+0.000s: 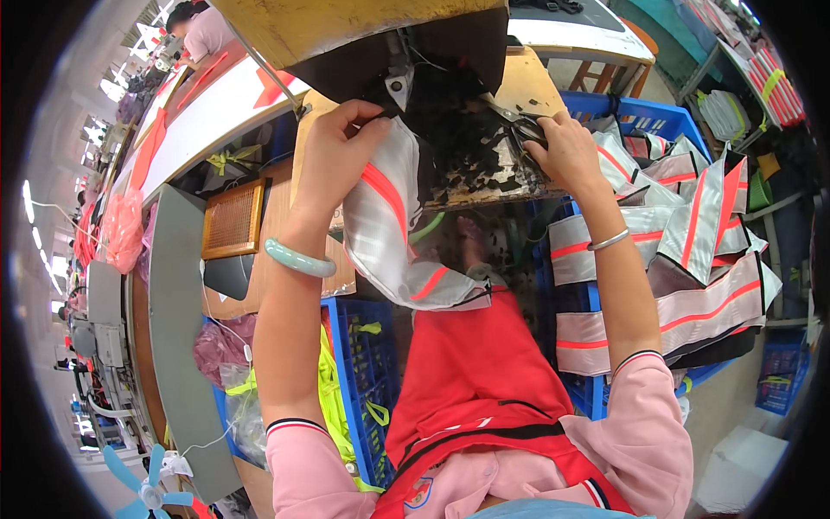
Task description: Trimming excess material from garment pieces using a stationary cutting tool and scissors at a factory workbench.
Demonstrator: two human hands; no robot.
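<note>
The left hand (339, 143) is closed on the top edge of a grey reflective vest piece with orange stripes (393, 229), which hangs from the worktable (527, 82) down toward the red lap. The right hand (566, 149) is wrapped around dark scissors (517, 125) on the table, among scattered black fabric scraps (471, 160). At the person's right, a blue plastic crate (640, 112) is heaped with more grey and orange reflective pieces (692, 251), spilling over its rim. On the left, another blue crate (367, 389) holds yellow-green straps (333, 406). A pale green bangle (298, 258) sits on the left wrist
</note>
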